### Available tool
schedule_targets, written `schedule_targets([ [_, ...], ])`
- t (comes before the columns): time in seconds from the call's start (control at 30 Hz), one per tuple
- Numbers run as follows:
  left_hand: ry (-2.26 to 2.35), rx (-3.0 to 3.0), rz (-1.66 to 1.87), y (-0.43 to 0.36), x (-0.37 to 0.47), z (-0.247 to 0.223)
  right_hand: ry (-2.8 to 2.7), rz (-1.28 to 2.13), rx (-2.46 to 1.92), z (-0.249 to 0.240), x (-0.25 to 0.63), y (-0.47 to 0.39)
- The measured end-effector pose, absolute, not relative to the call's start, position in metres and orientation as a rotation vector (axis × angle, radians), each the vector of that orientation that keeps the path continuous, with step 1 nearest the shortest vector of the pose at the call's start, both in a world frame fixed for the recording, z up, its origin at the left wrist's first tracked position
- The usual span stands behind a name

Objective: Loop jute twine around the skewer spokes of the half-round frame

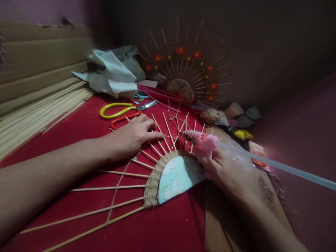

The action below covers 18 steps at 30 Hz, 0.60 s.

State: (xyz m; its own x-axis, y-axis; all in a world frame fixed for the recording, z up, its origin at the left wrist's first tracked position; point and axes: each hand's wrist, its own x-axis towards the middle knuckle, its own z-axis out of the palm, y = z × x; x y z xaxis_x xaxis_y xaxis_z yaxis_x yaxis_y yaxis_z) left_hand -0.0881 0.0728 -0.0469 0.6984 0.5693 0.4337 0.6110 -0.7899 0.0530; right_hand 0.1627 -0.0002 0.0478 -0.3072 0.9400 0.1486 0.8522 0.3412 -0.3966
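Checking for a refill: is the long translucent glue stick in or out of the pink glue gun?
In: the glue stick runs into the rear of the pink glue gun in the right hand.

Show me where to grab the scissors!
Best grip the scissors by the yellow loop, coming from the left. That loop is big and uncovered, the blades point right, and the left hand is by the orange loop.

head-worn view, forward and down, close
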Motion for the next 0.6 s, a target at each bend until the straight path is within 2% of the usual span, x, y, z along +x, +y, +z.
schedule_targets([
  [0.33,-0.978,-2.8,-0.656,0.0736,-0.0892,-0.0481,-2.21,0.462,-1.588,0.0426,0.1625,0.0019],
  [0.6,-0.978,-2.802,-0.648,0.0716,-0.0885,-0.0458,-2.147,0.39,-1.657,0.0478,0.1623,-0.0029],
])
